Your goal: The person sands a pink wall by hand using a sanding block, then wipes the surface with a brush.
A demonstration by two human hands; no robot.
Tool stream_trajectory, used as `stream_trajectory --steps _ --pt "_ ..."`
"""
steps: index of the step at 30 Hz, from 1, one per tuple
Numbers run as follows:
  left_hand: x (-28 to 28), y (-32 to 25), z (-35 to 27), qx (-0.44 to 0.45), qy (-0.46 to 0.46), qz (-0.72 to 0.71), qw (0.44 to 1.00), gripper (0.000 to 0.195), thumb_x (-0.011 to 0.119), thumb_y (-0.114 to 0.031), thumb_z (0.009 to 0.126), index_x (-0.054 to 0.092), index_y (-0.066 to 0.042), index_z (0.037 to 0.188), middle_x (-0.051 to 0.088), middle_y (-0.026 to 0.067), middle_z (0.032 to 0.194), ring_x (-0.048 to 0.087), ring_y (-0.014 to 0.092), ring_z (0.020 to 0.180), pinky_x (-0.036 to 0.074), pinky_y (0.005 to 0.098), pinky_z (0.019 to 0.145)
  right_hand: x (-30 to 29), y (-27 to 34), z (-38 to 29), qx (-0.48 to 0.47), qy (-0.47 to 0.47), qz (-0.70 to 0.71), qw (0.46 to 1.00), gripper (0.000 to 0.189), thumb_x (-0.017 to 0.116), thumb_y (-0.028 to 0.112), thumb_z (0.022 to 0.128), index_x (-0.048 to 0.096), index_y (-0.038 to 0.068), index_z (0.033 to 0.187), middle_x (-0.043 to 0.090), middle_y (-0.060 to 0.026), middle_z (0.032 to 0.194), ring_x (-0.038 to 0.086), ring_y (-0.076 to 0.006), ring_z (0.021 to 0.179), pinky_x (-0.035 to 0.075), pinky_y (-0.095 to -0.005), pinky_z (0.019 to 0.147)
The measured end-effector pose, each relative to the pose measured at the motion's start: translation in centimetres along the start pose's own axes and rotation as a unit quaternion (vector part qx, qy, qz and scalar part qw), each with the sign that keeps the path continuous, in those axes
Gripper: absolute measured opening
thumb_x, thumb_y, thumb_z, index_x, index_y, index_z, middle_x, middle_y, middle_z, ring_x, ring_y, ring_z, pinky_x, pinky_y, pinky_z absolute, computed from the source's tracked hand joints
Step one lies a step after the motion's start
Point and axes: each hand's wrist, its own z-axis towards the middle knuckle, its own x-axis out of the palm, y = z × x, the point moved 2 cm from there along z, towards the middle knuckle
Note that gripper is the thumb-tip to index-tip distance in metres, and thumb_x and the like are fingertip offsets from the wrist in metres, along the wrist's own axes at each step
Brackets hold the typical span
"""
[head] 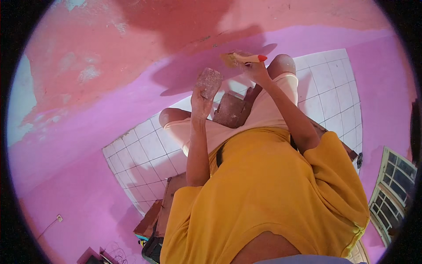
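Observation:
My left hand [201, 105] grips a speckled, dusty pinkish-brown piece [210, 81]; I cannot tell whether it is a block or a small container. Held in my right hand [257, 71] is a paintbrush [249, 58] with a pale handle and a red tip. Its yellowish bristles point left towards the wall [138, 66], and whether they touch it is unclear. This wall is salmon-red above and pink-violet lower down, with whitish worn patches. Both hands are raised in front of my knees, a little apart.
Between my legs is a worn brown wooden surface [229, 110], spotted with pale dust. White floor tiles [155, 145] lie below on both sides. A wooden piece of furniture [173, 191] stands behind my left arm. There is a window [392, 184] at right and a wall socket [59, 217] at left.

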Motion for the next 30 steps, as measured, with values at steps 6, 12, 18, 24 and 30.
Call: stream_trajectory --steps 6,12,18,24,30 --pt "-0.5 0.2 0.0 -0.014 -0.002 0.057 0.998 0.047 0.037 -0.01 0.092 0.035 0.003 0.137 0.043 0.0182 0.137 0.042 0.033 0.128 0.037 0.0449 0.109 0.4 2.0 0.5 -0.209 -0.047 0.011 0.977 0.028 0.062 0.018 0.087 0.065 0.008 0.113 0.068 -0.0115 0.105 0.066 -0.0205 0.088 0.051 -0.0286 0.075" --pt "-0.1 0.4 -0.2 -0.035 -0.028 0.101 0.994 0.048 0.038 -0.012 0.092 0.034 0.004 0.137 0.042 0.0173 0.138 0.044 0.032 0.126 0.037 0.0444 0.109 1.1 1.1 0.4 -0.22 -0.043 -0.009 0.974 0.028 0.063 0.02 0.087 0.066 0.009 0.112 0.068 -0.0103 0.105 0.066 -0.0187 0.089 0.051 -0.0287 0.076" --pt "-1.0 0.8 0.3 -0.03 -0.007 0.113 0.993 0.048 0.037 -0.01 0.091 0.035 0.005 0.137 0.043 0.0177 0.138 0.045 0.031 0.126 0.038 0.0441 0.107 1.5 1.1 -0.2 -0.059 0.009 0.1 0.993 0.026 0.064 0.017 0.086 0.067 0.009 0.11 0.069 -0.0106 0.101 0.067 -0.0209 0.085 0.052 -0.0307 0.072" --pt "-5.9 1.6 0.7 0.001 0.002 0.261 0.965 0.049 0.036 -0.01 0.091 0.034 0.005 0.137 0.044 0.0176 0.137 0.045 0.031 0.126 0.037 0.0445 0.108 2.0 1.6 -0.2 -0.175 0.001 0.02 0.984 0.028 0.064 0.014 0.085 0.066 0.008 0.112 0.069 -0.0116 0.099 0.067 -0.0224 0.085 0.051 -0.031 0.072" --pt "-0.7 1.1 0.1 -0.03 0.001 0.103 0.994 0.05 0.034 -0.008 0.09 0.032 0.005 0.139 0.043 0.0189 0.138 0.044 0.032 0.127 0.037 0.0446 0.108 2.9 -0.5 0.7 0.005 -0.046 0.215 0.975 0.031 0.065 0.015 0.084 0.064 0.008 0.115 0.067 -0.0135 0.095 0.066 -0.0233 0.089 0.051 -0.0313 0.074"
